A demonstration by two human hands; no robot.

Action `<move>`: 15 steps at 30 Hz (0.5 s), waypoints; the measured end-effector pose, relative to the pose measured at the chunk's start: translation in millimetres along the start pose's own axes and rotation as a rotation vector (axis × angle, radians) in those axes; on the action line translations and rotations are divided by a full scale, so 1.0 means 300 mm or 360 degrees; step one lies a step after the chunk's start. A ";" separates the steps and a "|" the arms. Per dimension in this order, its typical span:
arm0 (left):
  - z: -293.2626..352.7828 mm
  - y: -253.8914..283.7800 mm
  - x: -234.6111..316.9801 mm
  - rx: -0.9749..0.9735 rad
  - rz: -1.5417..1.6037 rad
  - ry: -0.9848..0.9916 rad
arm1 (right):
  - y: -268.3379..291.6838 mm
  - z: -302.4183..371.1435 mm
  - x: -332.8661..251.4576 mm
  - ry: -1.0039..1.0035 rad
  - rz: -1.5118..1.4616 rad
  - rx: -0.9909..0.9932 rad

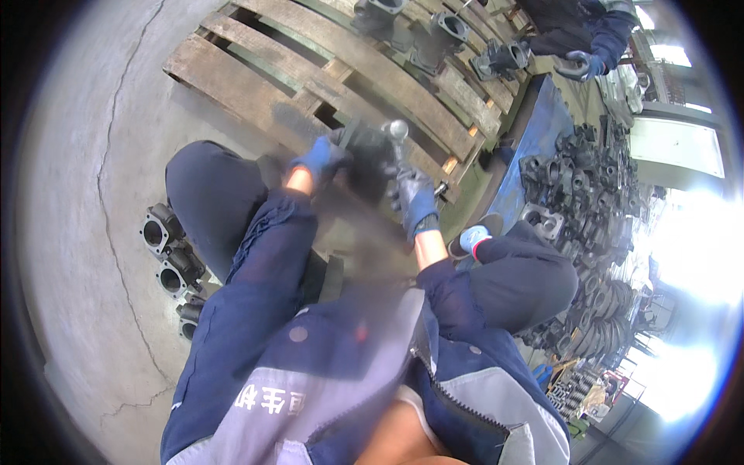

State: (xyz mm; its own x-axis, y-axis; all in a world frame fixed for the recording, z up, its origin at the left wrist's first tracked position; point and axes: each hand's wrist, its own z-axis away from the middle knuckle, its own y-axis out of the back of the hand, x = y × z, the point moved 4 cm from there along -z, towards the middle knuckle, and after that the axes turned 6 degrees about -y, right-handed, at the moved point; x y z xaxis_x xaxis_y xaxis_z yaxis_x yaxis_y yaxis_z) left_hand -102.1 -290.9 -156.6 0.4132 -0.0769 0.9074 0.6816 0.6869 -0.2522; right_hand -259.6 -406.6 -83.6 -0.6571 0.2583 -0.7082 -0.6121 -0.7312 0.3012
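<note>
My left hand (319,157), in a blue and dark grey glove, is closed on the near left side of a dark metal casting (364,146). Smears and blur hide much of the casting's shape, and it sits at the near edge of a wooden pallet (341,85). In my right hand (415,197), gloved the same way, is a hammer (397,139) gripped by its handle. Its shiny rounded head is up beside the casting's right side; whether the two touch I cannot tell.
Several castings (449,27) stand on the pallet's far end. Beyond it, a co-worker's gloved hand (595,65) holds a ring-shaped part. A blue metal bin wall (535,132) borders a heap of dark castings (589,186) at right. More flanged castings (172,277) line the floor by my left knee.
</note>
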 end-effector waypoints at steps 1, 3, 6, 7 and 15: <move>0.001 0.002 -0.009 -0.0020 -0.0005 0.0104 | 0.008 0.010 -0.014 0.0119 0.0006 0.0015; 0.004 0.010 -0.006 0.0002 0.0015 0.0052 | 0.015 0.029 -0.042 0.0313 -0.0059 -0.0036; 0.020 0.001 -0.006 -0.0064 -0.0012 -0.0036 | 0.025 0.048 -0.061 0.0350 -0.0034 0.0120; 0.021 -0.003 0.001 -0.0048 0.0011 -0.0137 | 0.019 0.044 -0.057 0.0238 0.0052 0.0109; 0.017 0.003 -0.007 -0.0104 0.0197 -0.0201 | 0.036 0.019 -0.036 0.0300 -0.0246 0.0003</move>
State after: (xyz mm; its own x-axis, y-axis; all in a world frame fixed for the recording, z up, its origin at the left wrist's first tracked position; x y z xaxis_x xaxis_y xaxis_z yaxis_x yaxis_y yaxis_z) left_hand -105.6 -286.3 -157.0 0.4199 0.0996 0.9021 0.6698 0.6366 -0.3821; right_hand -261.6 -413.7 -69.1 -0.4619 0.2446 -0.8526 -0.7000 -0.6908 0.1810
